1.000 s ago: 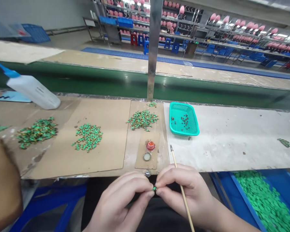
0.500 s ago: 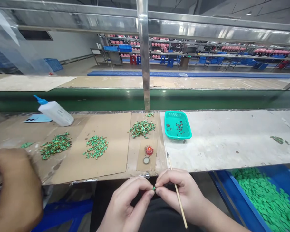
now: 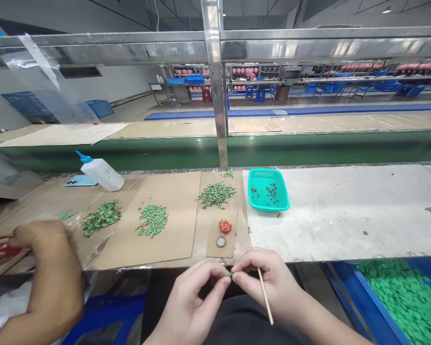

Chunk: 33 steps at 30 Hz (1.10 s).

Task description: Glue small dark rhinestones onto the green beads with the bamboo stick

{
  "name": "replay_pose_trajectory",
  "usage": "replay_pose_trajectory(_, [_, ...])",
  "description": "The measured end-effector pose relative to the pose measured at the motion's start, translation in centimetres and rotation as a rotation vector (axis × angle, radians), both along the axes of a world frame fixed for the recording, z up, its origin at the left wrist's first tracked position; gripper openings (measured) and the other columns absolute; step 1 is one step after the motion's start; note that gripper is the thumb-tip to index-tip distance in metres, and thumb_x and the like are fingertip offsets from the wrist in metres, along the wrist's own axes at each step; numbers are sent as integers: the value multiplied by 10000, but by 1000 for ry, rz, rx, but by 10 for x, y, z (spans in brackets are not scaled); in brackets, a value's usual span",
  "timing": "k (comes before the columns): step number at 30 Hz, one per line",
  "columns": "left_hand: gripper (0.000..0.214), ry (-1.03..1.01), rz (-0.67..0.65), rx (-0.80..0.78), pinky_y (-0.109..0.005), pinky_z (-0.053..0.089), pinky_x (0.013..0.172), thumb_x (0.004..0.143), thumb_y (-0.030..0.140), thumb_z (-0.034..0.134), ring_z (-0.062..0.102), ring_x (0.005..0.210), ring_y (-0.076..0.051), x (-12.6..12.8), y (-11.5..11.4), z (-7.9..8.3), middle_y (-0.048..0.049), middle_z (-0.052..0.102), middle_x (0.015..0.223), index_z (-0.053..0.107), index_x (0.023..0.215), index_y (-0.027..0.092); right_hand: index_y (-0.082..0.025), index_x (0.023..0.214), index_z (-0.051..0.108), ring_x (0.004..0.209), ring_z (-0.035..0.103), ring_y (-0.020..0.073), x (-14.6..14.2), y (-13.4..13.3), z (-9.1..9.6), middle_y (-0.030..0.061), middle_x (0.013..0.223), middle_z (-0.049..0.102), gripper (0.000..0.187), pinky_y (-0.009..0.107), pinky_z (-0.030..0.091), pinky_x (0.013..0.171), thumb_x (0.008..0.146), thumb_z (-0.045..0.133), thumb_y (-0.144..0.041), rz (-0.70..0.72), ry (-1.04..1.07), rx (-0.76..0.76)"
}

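Note:
My left hand (image 3: pixel 197 297) and my right hand (image 3: pixel 269 282) meet fingertip to fingertip in front of the table edge. Pinched between them is a tiny green piece (image 3: pixel 230 274), mostly hidden by the fingers. A thin wooden brush (image 3: pixel 263 290) with a dark tip also rests in my right hand, slanting up past the thumb and forefinger. Just beyond my hands, a small cardboard piece (image 3: pixel 215 247) carries a bottle cap (image 3: pixel 221 241) and a red item (image 3: pixel 225 227). Behind it lies a pile of small green and brown pieces (image 3: pixel 216 194).
A teal basket (image 3: pixel 251 203) holds a few small dark pieces. More green piles (image 3: pixel 153 220) lie leftward, near a white squeeze bottle (image 3: pixel 102 173) and a phone (image 3: pixel 81 180). A co-worker's arm (image 3: pixel 57 273) reaches in at left. A blue bin (image 3: pixel 368 304) of green discs stands lower right.
The view has shifted slightly left and up, so more of the co-worker's arm and hands shows, with something red there. My hands keep the same pinch on the green piece.

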State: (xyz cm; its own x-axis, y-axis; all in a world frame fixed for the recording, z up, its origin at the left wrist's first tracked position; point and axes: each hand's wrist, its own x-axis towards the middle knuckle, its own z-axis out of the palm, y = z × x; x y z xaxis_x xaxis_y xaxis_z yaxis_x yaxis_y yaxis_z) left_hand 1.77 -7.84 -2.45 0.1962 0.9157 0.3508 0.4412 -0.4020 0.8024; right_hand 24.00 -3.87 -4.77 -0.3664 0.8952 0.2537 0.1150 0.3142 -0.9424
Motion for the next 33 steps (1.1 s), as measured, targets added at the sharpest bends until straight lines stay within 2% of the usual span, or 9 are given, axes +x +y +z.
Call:
replay_pose_trajectory(4, [224, 49, 48, -51, -323, 686, 715, 1125, 296, 755, 820, 753, -220, -8, 30, -14, -15, 850, 826, 824, 916, 257, -208, 957, 891, 778, 796, 204, 11, 13, -6, 50, 862, 866, 137, 296, 637, 759, 1032, 831, -307, -68, -28, 9])
replay_pose_trajectory(7, [235, 102, 179, -68, -406, 722, 817, 1158, 398, 813, 821, 844, -222, -16, 82, -31, -26, 850, 962, 823, 1038, 196, -210, 953, 870, 785, 785, 215, 24, 19, -15, 55, 868, 852, 230, 311, 638, 765, 1089, 808, -385, -152, -39, 3])
replay_pose_trajectory(12, [362, 196, 381, -57, -551, 736, 1037, 1148, 408, 846, 836, 1218, -320, -24, 187, -46, -128, 825, 1465, 797, 1447, 210, -228, 894, 830, 716, 755, 229, 38, 13, -37, 48, 801, 807, 440, 316, 624, 684, 1146, 765, -583, -185, -38, 7])
replay_pose_trajectory(16, [362, 254, 416, -69, -561, 729, 1070, 1155, 403, 836, 826, 1260, -326, -18, 226, -53, -137, 808, 1526, 796, 1471, 232, -256, 906, 857, 741, 809, 261, 48, 7, -48, 69, 834, 833, 489, 326, 688, 692, 1172, 727, -645, -135, -58, -48])
replay_pose_trajectory(20, [369, 283, 458, -116, -537, 744, 1023, 1153, 409, 840, 840, 1207, -313, -36, 205, -65, -132, 823, 1484, 794, 1467, 221, -275, 1154, 920, 694, 820, 280, 66, 15, -55, 83, 817, 827, 553, 377, 748, 685, 1233, 563, -689, -99, 60, -163])
replay_pose_trajectory(23, [375, 328, 579, -177, -538, 744, 1022, 1155, 414, 837, 841, 1206, -313, -89, 164, -66, -132, 822, 1484, 791, 1472, 220, -313, 1235, 945, 646, 769, 259, 78, 29, -58, 62, 762, 756, 587, 360, 729, 639, 1253, 491, -686, -113, 5, -47])
replay_pose_trajectory(28, [359, 438, 857, -356, -556, 734, 1055, 1153, 413, 838, 833, 1237, -325, -195, 105, -52, -131, 819, 1494, 799, 1457, 226, -333, 1083, 965, 796, 835, 259, 75, 46, -37, 69, 829, 771, 630, 313, 744, 731, 1265, 472, -681, -152, -176, 82])
replay_pose_trajectory(30, [350, 468, 865, -421, -554, 736, 1055, 1149, 411, 844, 836, 1235, -327, -218, 95, -50, -126, 825, 1484, 806, 1443, 224, -328, 1013, 960, 797, 860, 248, 66, 51, -23, 61, 821, 801, 650, 282, 741, 732, 1265, 482, -688, -165, -184, 125])
replay_pose_trajectory(33, [340, 491, 832, -472, -559, 731, 1069, 1148, 409, 846, 833, 1255, -333, -230, 92, -54, -124, 827, 1487, 814, 1430, 223, -331, 956, 954, 755, 873, 226, 54, 57, -9, 41, 778, 821, 638, 235, 723, 690, 1268, 508, -664, -204, -157, 191])
